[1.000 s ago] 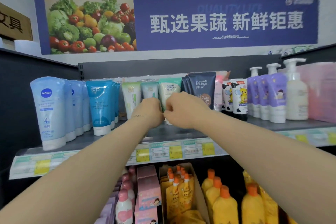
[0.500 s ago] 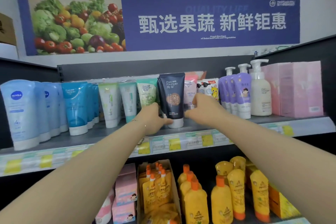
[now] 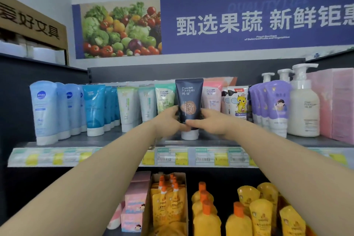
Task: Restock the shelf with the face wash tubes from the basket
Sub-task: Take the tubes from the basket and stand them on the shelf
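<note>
A dark navy face wash tube (image 3: pixel 189 99) stands cap-down on the upper shelf (image 3: pixel 134 141), in the middle of the row. My left hand (image 3: pixel 167 123) grips its lower left side and my right hand (image 3: pixel 210 122) grips its lower right side, thumbs across the front. A green tube (image 3: pixel 165 98) stands just left of it and a pink tube (image 3: pixel 210 97) just right. White-green tubes (image 3: pixel 127 107), blue tubes (image 3: pixel 94 109) and pale Nivea tubes (image 3: pixel 45 111) fill the shelf further left. The basket is out of view.
Right of the pink tube stand cartoon-printed tubes (image 3: pixel 236 102), purple pump bottles (image 3: pixel 275 105), a white pump bottle (image 3: pixel 303 107) and pink boxes (image 3: pixel 333 103). The lower shelf holds orange pouches (image 3: pixel 168 203), yellow bottles (image 3: pixel 237 214) and pink boxes (image 3: pixel 134 205). Price tags (image 3: pixel 182 157) line the shelf edge.
Both hands moved right from the green tubes to the navy tube and now grip it from both sides. The camera view swung around meanwhile.
</note>
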### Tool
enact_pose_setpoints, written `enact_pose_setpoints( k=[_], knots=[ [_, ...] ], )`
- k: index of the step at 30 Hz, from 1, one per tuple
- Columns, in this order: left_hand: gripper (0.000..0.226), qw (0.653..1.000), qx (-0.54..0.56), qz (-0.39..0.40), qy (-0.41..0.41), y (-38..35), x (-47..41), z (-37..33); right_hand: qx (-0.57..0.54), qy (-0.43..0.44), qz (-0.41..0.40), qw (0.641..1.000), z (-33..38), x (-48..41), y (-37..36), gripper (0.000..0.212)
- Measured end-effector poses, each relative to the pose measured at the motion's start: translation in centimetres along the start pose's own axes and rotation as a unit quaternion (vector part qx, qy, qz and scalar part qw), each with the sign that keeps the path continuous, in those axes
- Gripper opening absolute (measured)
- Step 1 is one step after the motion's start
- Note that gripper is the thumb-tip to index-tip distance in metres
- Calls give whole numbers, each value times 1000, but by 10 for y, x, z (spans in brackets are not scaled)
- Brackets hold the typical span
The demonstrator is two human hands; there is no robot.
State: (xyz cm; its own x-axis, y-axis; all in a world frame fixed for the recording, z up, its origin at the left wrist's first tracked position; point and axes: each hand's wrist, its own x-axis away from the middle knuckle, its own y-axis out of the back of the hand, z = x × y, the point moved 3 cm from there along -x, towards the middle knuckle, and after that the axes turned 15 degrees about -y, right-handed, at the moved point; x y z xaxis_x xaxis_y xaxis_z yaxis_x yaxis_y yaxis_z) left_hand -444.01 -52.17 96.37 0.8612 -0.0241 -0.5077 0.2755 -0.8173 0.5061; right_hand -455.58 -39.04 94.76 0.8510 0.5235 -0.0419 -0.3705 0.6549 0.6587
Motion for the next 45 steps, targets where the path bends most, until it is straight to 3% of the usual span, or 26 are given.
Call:
enact_pose_setpoints(
  k=[3, 6, 10, 12, 20, 22, 25, 26, 28, 31, 35, 40, 45],
  knots=[
    [60, 1000, 8, -6, 11, -1, -1, 3, -13, 7, 11, 1000, 7, 9, 0, 124],
    [54, 1000, 6, -5, 9, -3, -4, 4, -28, 6, 11, 1000, 19, 29, 0, 104],
    [48, 1000, 0, -26, 5, -6, -7, 5, -71, 8, 32, 997, 20, 34, -2, 47],
    [47, 1000, -2, -28, 5, -6, -8, 6, -85, 7, 27, 996, 19, 30, -1, 37],
    [53, 999, -15, -36, 13, -9, -8, 6, -108, 10, 43, 993, 16, 25, -3, 39],
    [54, 999, -14, -33, 18, -9, -7, 6, -95, 6, 37, 995, 15, 26, -3, 50],
    [57, 998, -30, -35, 32, -7, -6, 5, -7, -7, -15, 1000, 18, 34, 1, 83],
    [57, 998, -43, -44, 34, -6, -4, 5, 27, -12, -41, 999, 21, 41, 3, 83],
    [55, 990, -104, -86, 29, -3, 1, -1, 58, -11, -88, 994, 25, 53, 10, 63],
    [27, 965, -218, -149, 5, 3, 15, -15, 96, 1, -167, 981, 28, 73, 18, 42],
    [19, 934, -339, -107, -34, -5, 25, -27, 165, 12, -234, 958, 27, 94, 28, 17],
    [20, 901, -420, -65, -88, -29, 28, -48, 271, 6, -269, 924, 17, 120, 34, 16],
    [15, 900, -421, -45, -101, -59, 22, -63, 342, 14, -276, 898, 4, 141, 51, 14]
  ],
)
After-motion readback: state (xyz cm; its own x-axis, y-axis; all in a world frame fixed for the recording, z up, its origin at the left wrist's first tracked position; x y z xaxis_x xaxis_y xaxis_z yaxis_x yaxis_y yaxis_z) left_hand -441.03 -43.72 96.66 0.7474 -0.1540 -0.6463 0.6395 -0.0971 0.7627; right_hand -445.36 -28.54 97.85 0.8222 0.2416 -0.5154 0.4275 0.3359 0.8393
